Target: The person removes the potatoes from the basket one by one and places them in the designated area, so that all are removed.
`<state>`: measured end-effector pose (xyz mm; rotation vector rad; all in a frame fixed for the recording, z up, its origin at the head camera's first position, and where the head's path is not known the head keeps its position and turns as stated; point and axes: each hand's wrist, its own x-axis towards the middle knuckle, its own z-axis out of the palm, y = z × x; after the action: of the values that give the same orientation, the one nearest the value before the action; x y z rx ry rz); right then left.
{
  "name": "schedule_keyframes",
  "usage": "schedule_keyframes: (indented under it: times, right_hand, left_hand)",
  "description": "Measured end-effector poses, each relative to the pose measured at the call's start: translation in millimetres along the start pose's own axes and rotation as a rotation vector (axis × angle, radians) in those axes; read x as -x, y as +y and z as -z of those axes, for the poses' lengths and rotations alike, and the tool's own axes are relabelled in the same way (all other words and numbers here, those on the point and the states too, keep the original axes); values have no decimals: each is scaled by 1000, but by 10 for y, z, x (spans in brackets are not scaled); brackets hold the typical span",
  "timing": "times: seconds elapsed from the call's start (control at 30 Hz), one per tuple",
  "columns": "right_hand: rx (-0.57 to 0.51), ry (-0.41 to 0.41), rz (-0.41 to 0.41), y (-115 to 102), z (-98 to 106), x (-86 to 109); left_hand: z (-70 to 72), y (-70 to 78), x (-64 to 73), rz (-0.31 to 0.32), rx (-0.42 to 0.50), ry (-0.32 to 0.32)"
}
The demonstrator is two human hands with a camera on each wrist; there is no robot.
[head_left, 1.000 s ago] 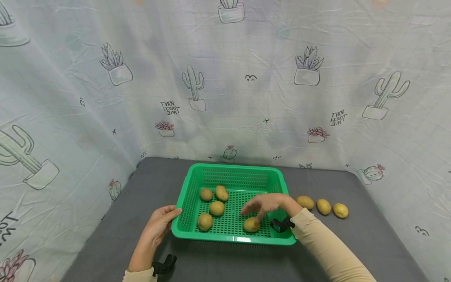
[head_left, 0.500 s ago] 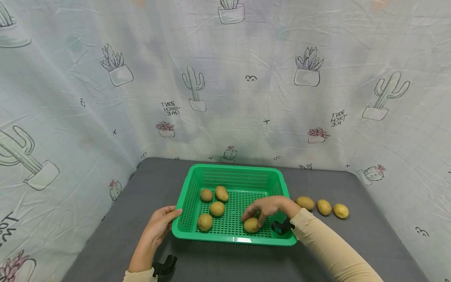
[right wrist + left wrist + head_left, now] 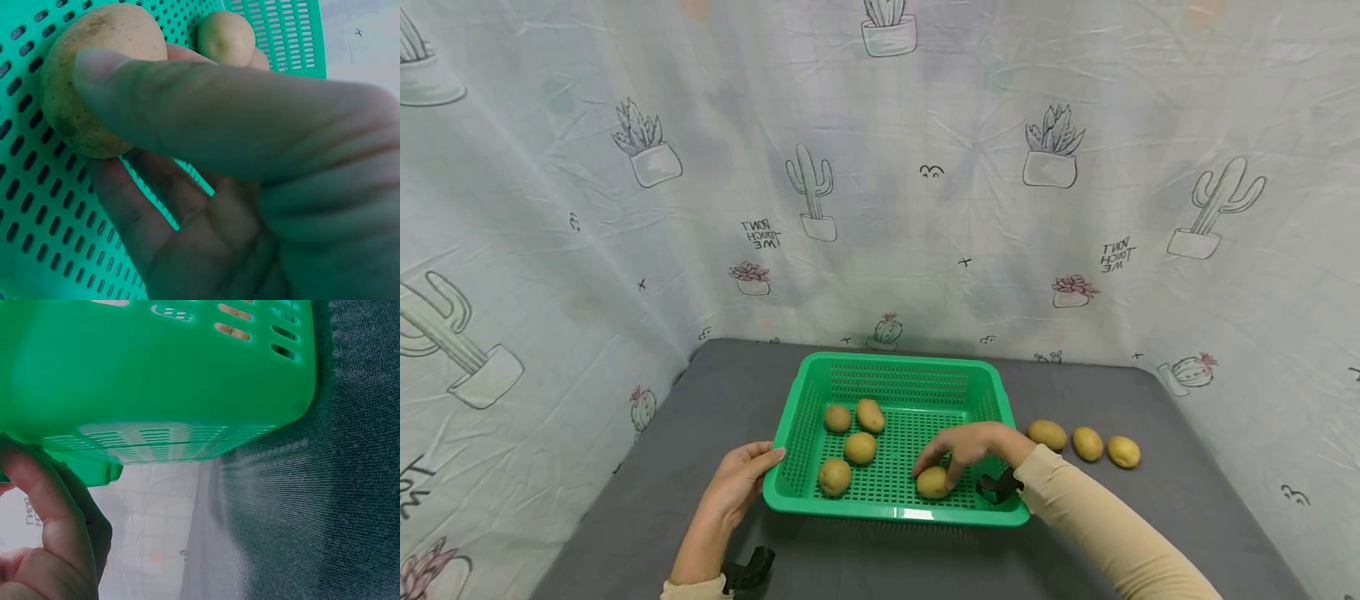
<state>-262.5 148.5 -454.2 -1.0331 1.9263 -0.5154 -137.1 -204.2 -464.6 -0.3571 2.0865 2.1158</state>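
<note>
A green slotted plastic basket (image 3: 895,511) sits on the dark grey table. My left hand (image 3: 741,479) grips its left rim, thumb on top and fingers beneath the edge, as the left wrist view also shows. Inside the basket, at the front right, my right hand (image 3: 966,448) holds a potato (image 3: 932,482) between thumb and fingers. In the right wrist view the thumb presses on that potato (image 3: 94,87) from one side with fingers under the other. Several more potatoes, one of them a round potato (image 3: 835,477), lie in the basket's left half.
Right of the basket a row of three potatoes lies on the table (image 3: 1150,517): an oval potato (image 3: 1047,434), a middle potato (image 3: 1087,443) and a paler potato (image 3: 1123,451). A cactus-print curtain (image 3: 925,208) hangs behind and at both sides.
My right hand has lowered slightly and its fingers have closed round the front right potato. The left hand keeps its place on the rim.
</note>
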Motion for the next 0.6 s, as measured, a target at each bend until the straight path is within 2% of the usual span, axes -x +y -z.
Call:
schedule_keyframes:
  times: [0.6]
  right_hand:
    - [9, 96, 4, 5, -39, -19]
  left_hand:
    - [-12, -12, 1, -15, 3, 23]
